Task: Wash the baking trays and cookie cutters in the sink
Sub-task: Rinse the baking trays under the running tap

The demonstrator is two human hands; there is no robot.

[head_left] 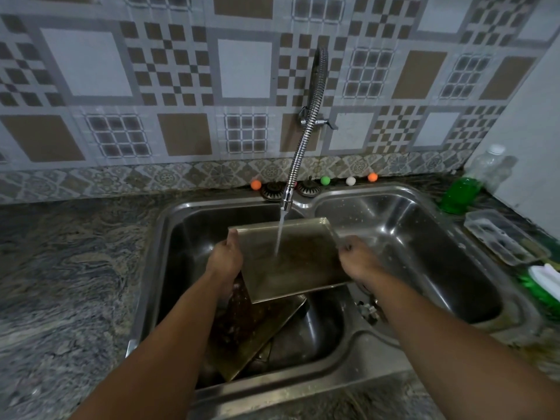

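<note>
A person holds a baking tray point(291, 262) over the left sink point(169, 268) basin, under the running tap point(286, 201). The left hand point(225, 259) grips its left edge and the right hand point(359, 262) its right edge, fingers closed on the rims. The tray tilts, far side up, water striking its middle. A second tray point(257, 331) lies below it.

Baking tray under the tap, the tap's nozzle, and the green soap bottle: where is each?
Baking tray point(300, 262): head view, on its wet inner face.
Tap nozzle point(286, 199): head view, on the metal tip.
Green soap bottle point(459, 194): head view, on its body.
</note>
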